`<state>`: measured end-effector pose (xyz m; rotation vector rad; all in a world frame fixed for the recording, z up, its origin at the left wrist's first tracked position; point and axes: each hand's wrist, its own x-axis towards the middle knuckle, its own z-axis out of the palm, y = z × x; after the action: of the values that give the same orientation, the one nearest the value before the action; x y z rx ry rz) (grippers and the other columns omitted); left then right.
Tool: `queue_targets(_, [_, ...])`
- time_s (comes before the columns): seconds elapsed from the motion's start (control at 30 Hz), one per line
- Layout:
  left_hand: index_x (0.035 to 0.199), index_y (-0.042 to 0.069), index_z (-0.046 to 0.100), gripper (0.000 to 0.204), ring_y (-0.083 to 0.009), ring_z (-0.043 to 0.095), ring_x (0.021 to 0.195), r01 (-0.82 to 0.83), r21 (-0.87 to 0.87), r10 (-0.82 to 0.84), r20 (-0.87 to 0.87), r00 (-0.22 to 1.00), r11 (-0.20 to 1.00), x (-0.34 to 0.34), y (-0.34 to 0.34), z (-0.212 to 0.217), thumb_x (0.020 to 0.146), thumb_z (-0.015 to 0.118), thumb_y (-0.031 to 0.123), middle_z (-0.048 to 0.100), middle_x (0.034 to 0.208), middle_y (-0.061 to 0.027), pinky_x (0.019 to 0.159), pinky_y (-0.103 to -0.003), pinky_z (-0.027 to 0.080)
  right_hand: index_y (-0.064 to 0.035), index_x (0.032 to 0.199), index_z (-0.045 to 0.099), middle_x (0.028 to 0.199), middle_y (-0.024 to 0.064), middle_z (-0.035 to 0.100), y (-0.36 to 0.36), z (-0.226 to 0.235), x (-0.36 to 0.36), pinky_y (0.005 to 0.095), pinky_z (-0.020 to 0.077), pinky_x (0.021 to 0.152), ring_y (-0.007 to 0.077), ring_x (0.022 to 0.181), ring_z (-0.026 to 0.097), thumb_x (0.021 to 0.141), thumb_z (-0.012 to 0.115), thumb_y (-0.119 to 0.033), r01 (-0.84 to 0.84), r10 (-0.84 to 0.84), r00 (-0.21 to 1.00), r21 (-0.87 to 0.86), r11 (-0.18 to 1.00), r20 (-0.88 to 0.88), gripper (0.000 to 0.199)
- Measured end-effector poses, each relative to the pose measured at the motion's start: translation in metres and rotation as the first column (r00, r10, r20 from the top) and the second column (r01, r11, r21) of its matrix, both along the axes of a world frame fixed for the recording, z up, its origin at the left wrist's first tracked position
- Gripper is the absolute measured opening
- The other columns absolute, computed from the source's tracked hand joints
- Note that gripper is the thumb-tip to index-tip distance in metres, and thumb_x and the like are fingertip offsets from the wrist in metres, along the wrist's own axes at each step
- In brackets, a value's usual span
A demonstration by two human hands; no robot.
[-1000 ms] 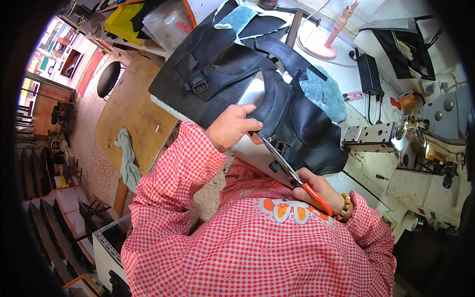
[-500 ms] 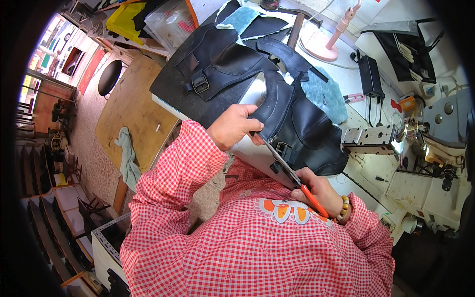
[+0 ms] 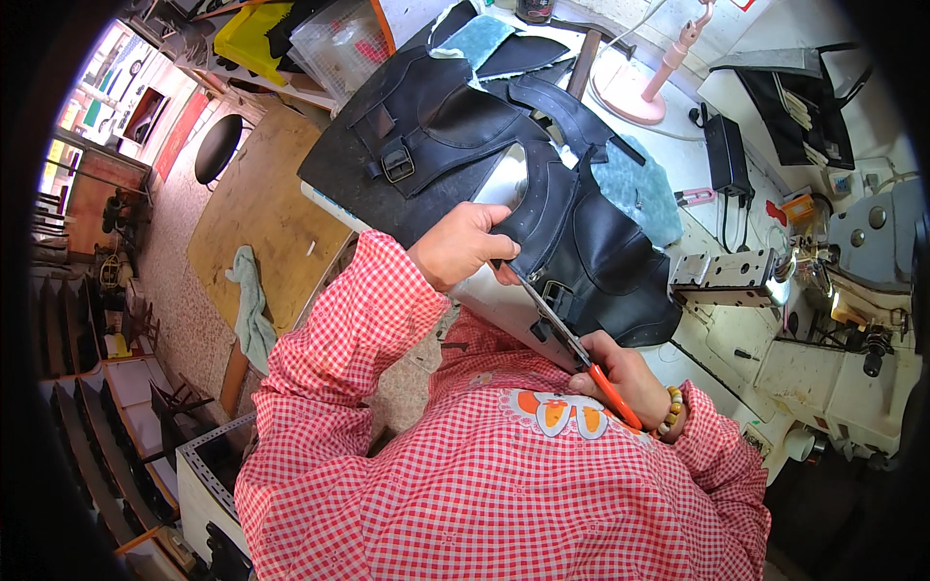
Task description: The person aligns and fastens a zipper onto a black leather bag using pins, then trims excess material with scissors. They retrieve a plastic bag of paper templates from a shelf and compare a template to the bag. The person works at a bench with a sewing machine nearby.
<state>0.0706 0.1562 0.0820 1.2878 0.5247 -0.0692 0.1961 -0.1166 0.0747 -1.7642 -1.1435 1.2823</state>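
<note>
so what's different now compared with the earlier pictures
Very little: the red scissors handle in the right hand has swung slightly left, toward the body. Nothing was taken hold of or let go. The left hand still pinches the black leather piece, which lies as before.

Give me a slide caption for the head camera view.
Right hand holding orange-handled scissors at the edge of a black leathery piece pinched by the left hand.

speckled pinkish-beige floor [image 3: 176,261], scuffed brown wooden tabletop [image 3: 271,184], whitish wall [image 3: 790,29]. tons of daylight via top-left opening [image 3: 118,73].
</note>
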Motion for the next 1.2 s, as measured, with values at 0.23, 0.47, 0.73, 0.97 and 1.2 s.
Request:
queue_targets(0.23, [0.110,-0.008,0.064,0.026,-0.0165,0.067,0.072,-0.011,0.018,0.011,-0.011,1.000,1.000,-0.001,-0.001,0.000,0.086,0.058,0.002,0.070,0.090,-0.0126,0.071,-0.028,0.055,-0.0027,0.113,0.054,0.075,0.0147,0.064,0.002,0.007,0.000,0.0335,0.0502,0.062,0.0236,0.066,0.064,0.084,0.077,-0.035,-0.001,0.003,1.000,-0.044,0.999,0.028,0.050])
queue_targets(0.47, [0.108,-0.006,0.065,0.026,-0.0171,0.065,0.072,-0.034,0.098,0.035,-0.005,0.999,0.995,-0.009,-0.002,-0.012,0.087,0.061,0.009,0.069,0.088,-0.0093,0.073,-0.027,0.053,-0.0049,0.114,0.054,0.078,0.0173,0.065,0.009,0.006,0.001,0.0386,0.0516,0.065,0.0328,0.071,0.066,0.084,0.074,-0.046,-0.059,0.066,0.986,-0.050,0.997,0.151,0.054])
queue_targets(0.73, [0.129,0.005,0.052,0.034,-0.0173,0.065,0.101,-0.449,-0.514,0.531,0.016,0.847,0.731,-0.028,-0.040,-0.061,0.096,0.056,0.014,0.066,0.116,-0.0057,0.088,-0.033,0.054,-0.0078,0.115,0.057,0.086,0.0148,0.067,-0.036,0.007,0.017,0.0387,0.0519,0.066,0.0348,0.076,0.067,0.080,0.076,-0.047,-0.109,0.096,0.958,0.035,0.993,0.269,0.056])
queue_targets(0.97, [0.128,0.008,0.055,0.038,-0.0173,0.063,0.101,-0.605,-0.456,0.675,-0.012,0.738,0.653,-0.012,-0.077,-0.075,0.091,0.063,0.003,0.065,0.114,-0.0037,0.090,-0.035,0.052,-0.0012,0.111,0.062,0.076,0.0094,0.062,-0.144,-0.017,0.020,0.0299,0.0503,0.057,0.0191,0.061,0.061,0.063,0.090,-0.021,0.377,-0.491,0.735,0.319,0.869,0.468,0.059])
queue_targets(1.2, [0.124,0.001,0.059,0.041,-0.0170,0.064,0.099,-0.371,-0.095,0.381,0.332,0.863,0.924,0.009,-0.036,0.023,0.083,0.068,0.000,0.067,0.115,-0.0071,0.089,-0.032,0.051,-0.0019,0.117,0.060,0.088,0.0111,0.066,-0.214,-0.052,0.043,0.0341,0.0534,0.064,0.0254,0.069,0.064,0.066,0.087,-0.017,0.645,-0.676,0.221,0.414,0.642,0.704,0.060])
